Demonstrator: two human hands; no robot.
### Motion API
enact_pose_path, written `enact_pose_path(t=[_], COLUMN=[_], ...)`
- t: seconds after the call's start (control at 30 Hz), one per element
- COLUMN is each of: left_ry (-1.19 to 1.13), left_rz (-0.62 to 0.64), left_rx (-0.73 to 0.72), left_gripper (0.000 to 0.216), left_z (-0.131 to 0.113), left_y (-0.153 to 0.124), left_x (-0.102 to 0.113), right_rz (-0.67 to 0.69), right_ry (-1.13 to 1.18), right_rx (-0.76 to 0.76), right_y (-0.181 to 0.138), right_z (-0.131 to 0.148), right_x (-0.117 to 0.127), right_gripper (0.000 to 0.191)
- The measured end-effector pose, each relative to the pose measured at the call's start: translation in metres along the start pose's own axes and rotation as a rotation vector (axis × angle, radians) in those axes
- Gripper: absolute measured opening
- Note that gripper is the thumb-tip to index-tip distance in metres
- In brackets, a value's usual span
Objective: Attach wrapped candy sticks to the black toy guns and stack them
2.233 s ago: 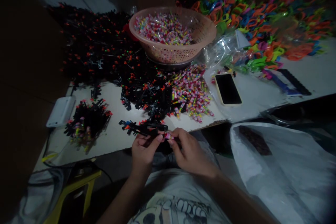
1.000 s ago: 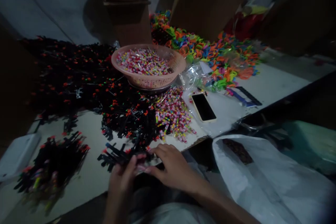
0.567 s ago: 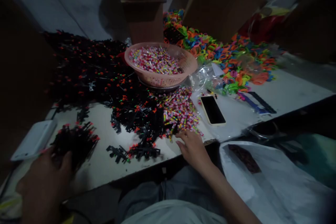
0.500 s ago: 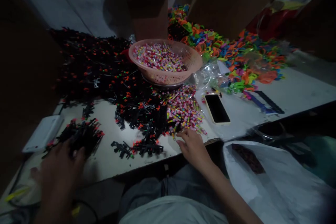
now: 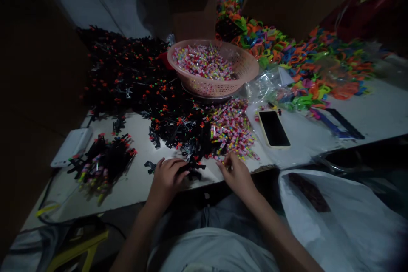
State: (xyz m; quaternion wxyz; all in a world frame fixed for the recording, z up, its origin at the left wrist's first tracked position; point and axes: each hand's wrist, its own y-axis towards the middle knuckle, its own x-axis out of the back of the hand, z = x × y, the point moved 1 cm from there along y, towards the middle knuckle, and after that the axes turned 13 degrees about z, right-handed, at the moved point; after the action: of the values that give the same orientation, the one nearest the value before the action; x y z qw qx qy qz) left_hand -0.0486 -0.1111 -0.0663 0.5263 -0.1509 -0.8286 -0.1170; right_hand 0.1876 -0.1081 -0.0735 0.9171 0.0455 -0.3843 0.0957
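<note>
My left hand [image 5: 167, 175] bends over the front edge of the black toy guns, its thumb and fingers closing around one black toy gun [image 5: 195, 169]. Close by on the right, the fingers of my right hand [image 5: 236, 175] are pinched together at the near edge of a heap of small pink and yellow tubes [image 5: 234, 129]. A small tube shows at those fingertips, partly hidden. Black toy guns with orange tips form a large pile [image 5: 127, 72] behind my left hand. To the left lies a separate bunch of toy guns [image 5: 108, 157], with colourful tubes among them.
A pink plastic basket [image 5: 219, 88] full of similar tubes stands behind the heap. On the right are a phone [image 5: 274, 129], clear plastic bags [image 5: 266, 87] and a pile of bright plastic pieces [image 5: 306, 63]. A white box-shaped device [image 5: 72, 146] sits far left. A white sack [image 5: 350, 221] hangs below the table edge.
My left hand has moved right, from the separate bunch on the left to the toy guns at the front middle. My right hand stays by the tubes, its fingers now pinched. The view has shifted slightly.
</note>
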Motion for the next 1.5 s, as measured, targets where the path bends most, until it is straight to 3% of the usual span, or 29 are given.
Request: enact_pose_path(t=[0.13,0.33,0.4,0.5,0.57,0.7,0.8,0.93,1.17,1.5], left_ry=[-0.028,-0.243,-0.441,-0.848,-1.179,-1.614,-1.658,-1.555,-1.353,-1.344], left_rz=[-0.044,-0.070,-0.100,-0.159,-0.138,-0.017,-0.064,-0.134,-0.150,-0.185], left_rx=[-0.006,0.000,0.075,0.324,0.452,0.470,0.490,0.496,0.465,0.508], left_gripper=[0.015,0.013,0.014,0.027,0.041,0.046,0.042,0.039,0.035,0.032], left_z=[0.001,-0.018,-0.026,-0.039,-0.048,-0.068,-0.074,-0.071,-0.074,-0.078], left_y=[0.003,0.000,-0.002,-0.005,-0.006,-0.008,-0.011,-0.012,-0.014,-0.016], left_x=[0.012,0.025,0.027,0.021,0.009,-0.014,-0.016,-0.009,0.001,0.001], right_rz=[0.045,0.085,0.082,0.094,0.126,0.168,0.136,0.128,0.068,0.250], right_ry=[0.326,0.236,0.222,0.321,0.413,0.523,0.585,0.469,0.343,-0.273], right_rx=[0.144,0.233,0.226,0.186,0.138,0.112,0.090,0.118,0.249,0.297], right_y=[-0.011,-0.016,-0.015,-0.016,-0.017,-0.024,-0.029,-0.032,-0.035,-0.035], right_z=[0.016,0.040,0.041,0.041,0.042,0.044,0.042,0.040,0.046,0.052], right_x=[-0.001,-0.010,-0.011,-0.012,-0.014,-0.020,-0.018,-0.006,0.004,0.010], right_gripper=[0.024,0.030,0.028,0.009,0.014,0.008,0.022,0.014,0.018,0.027])
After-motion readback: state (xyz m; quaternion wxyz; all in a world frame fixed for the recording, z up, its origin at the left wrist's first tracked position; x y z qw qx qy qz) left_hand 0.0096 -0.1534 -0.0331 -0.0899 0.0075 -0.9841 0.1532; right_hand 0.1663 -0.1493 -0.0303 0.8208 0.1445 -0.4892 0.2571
